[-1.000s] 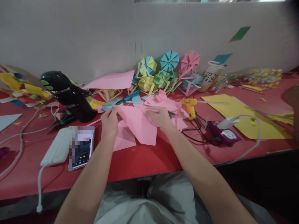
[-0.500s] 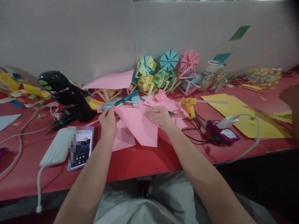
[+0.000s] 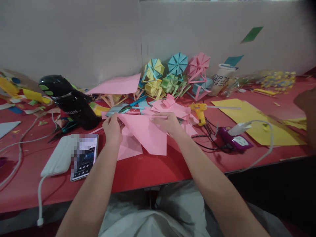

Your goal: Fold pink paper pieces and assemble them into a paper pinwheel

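Observation:
Between my two hands is a sheet of pink paper (image 3: 148,133), its far edge rolled or folded over and its near part hanging down above the red table. At its left end my left hand (image 3: 113,128) pinches the paper, fingertips partly hidden. My right hand (image 3: 168,122) grips the far edge on the right, thumb on top. Another pink sheet (image 3: 128,146) lies under the held one. Just beyond my hands is a heap of pink paper pieces (image 3: 172,108). A yellow glue gun (image 3: 199,112) with a glue stick lies to the right of it.
A black bottle (image 3: 71,102), white power bank (image 3: 59,158) and phone (image 3: 85,158) stand or lie on the left. On the right are a purple power socket (image 3: 234,140) with cables and yellow paper (image 3: 266,131). Folded paper lanterns (image 3: 178,64) line the wall. Another person's hand (image 3: 304,102) shows far right.
Both hands keep hold of the pink paper in nearly the same place. My left hand has shifted very slightly left, and the whole view has drifted a little.

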### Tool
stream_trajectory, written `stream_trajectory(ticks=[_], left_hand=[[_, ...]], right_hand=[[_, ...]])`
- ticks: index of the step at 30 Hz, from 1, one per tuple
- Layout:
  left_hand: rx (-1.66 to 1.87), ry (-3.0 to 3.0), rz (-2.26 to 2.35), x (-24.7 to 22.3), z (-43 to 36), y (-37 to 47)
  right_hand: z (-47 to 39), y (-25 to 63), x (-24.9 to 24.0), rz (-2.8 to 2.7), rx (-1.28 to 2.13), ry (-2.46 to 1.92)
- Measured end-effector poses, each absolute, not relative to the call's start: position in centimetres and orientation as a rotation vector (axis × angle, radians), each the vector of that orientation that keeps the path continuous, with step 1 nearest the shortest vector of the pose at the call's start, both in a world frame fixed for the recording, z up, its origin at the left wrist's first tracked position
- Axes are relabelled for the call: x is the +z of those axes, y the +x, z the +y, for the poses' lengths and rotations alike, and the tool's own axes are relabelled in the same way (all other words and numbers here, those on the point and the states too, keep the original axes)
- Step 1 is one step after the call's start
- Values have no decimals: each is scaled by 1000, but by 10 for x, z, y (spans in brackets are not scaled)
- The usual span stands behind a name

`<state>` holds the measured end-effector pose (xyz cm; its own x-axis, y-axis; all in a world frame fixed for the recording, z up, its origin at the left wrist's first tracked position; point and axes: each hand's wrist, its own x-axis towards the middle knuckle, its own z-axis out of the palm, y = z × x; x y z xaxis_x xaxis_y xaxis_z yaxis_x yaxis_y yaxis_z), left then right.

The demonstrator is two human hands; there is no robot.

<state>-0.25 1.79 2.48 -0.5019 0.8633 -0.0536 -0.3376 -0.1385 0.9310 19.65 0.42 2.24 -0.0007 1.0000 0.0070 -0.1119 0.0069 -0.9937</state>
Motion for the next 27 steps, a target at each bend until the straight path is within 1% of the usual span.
stream_trajectory(ticks=[4,7,10,12,16,21,22,24,27], left_hand=[[1641,668,1165,30,14,1],[1356,780,1088,33,6,8],[1081,1013,1041,28,-2,15],[1095,1050,1057,22,-3,16],[1274,1102,1182,12,3,9],[1427,1447,1376,17,8,-4],[1403,1510,1381,20,8,-6],[1238,1659,1330,23,6,-9],[946,1871,1252,24,3,-12]], right_hand=[[7,198,21,-1056,1209,-1107],[9,197,20,-922,1166,-1049],[11,195,20,-812,1148,-969],[12,195,19,-778,1168,-931],[14,197,16,-831,1284,-936],[8,202,20,-1120,1557,-1001],[6,202,21,-1172,1605,-1003],[3,202,22,-1236,1627,-1006],[1,200,20,-1278,1534,-1052]])
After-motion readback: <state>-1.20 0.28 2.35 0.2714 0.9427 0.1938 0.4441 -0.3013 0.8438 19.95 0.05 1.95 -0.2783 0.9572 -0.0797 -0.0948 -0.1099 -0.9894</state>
